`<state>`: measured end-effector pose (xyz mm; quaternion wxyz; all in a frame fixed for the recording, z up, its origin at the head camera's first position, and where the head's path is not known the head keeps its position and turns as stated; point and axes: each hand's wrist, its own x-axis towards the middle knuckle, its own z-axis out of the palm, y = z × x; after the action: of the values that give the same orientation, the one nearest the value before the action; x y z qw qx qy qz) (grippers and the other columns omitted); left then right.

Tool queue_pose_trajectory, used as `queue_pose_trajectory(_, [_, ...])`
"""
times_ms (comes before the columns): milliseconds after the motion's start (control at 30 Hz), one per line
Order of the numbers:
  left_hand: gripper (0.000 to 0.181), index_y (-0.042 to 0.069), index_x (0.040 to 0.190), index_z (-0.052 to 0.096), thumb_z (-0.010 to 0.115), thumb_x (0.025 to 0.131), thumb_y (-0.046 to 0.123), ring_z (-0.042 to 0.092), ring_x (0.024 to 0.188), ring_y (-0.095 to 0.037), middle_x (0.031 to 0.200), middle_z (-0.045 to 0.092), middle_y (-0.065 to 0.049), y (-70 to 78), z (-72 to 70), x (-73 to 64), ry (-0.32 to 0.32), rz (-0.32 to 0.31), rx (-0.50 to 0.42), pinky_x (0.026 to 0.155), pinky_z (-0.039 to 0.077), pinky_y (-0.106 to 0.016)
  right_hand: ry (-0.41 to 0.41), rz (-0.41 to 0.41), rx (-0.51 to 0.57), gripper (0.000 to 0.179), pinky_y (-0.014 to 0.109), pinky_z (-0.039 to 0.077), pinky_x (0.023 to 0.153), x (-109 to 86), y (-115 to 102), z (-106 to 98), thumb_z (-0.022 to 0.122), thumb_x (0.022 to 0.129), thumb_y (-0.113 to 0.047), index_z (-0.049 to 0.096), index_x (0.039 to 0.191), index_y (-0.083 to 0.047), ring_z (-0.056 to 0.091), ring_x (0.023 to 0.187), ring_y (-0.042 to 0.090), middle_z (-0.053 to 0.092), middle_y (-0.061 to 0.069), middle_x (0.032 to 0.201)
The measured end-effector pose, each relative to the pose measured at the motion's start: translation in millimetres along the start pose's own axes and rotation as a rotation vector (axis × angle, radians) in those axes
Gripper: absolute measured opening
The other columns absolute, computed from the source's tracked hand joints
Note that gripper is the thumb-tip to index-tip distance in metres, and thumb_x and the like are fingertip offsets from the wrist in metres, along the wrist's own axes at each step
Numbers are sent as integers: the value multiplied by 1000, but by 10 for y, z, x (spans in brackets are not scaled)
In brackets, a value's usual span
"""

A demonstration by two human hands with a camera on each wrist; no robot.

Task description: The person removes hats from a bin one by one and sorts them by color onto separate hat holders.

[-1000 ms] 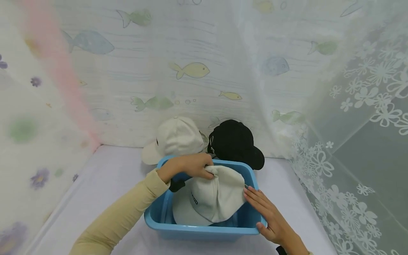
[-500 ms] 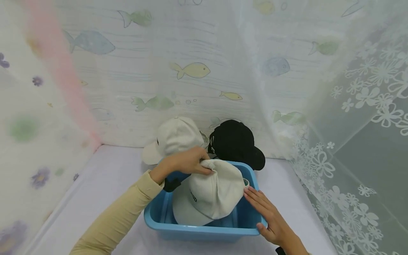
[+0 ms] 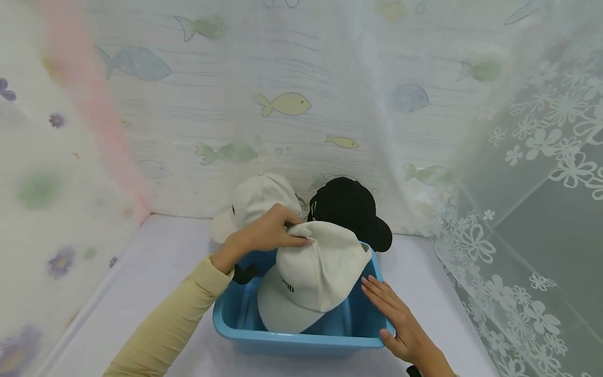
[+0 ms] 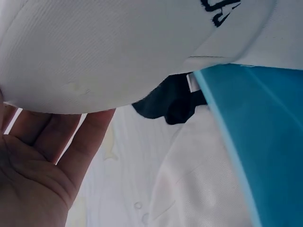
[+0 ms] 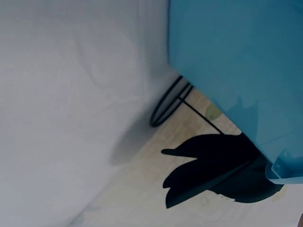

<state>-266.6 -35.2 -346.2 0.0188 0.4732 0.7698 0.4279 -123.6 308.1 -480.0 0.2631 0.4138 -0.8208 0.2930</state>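
A white baseball cap (image 3: 313, 272) with dark lettering on its front hangs tilted, brim down, inside a blue plastic basin (image 3: 306, 340). My left hand (image 3: 266, 230) pinches the top of its crown between thumb and fingers. Its back strap rises near the basin's right rim. In the left wrist view, the fingers of my left hand (image 4: 52, 156) lie against the pale cap (image 4: 94, 56). My right hand (image 3: 400, 319) rests on the right rim of the basin with straight fingers, apart from the cap. Only a sliver of that hand shows in the right wrist view.
Behind the basin stand another white cap (image 3: 264, 199) and a black cap (image 3: 346, 209). In the right wrist view, a thin black ring stand (image 5: 170, 101) shows beside the black cap (image 5: 213, 165). A white cloth (image 3: 174, 262) covers the table; patterned curtains surround it.
My left hand has moved up and slightly left, raising the white cap's crown. The cap's back strap has come away from my right fingers. My right hand has stayed on the basin rim.
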Motion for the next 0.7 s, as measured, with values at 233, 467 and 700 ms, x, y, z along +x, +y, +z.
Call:
queue_pose_trajectory(233, [14,14,78,72,80,90,15,43,57,-6,60,46,11,75,-114,-27,11,25,44,56,39,-22,8,2,3,66,32,15,127,8,4,11,32,107,-43,53,142,9,36,149,31,50,20,152])
queue_pose_trajectory(467, [2,14,90,79,78,92,15,48,62,-9,69,62,8,215,-348,-38,-43,19,85,59,44,-23,13,2,9,65,32,16,127,2,10,25,32,108,-43,53,141,9,36,149,31,50,20,152])
queue_pose_trajectory(700, [6,13,86,77,79,90,9,46,68,-12,68,54,8,401,-596,37,-124,30,104,63,43,-25,23,-6,18,65,32,16,127,8,4,35,32,108,-42,53,141,9,37,149,32,51,21,151])
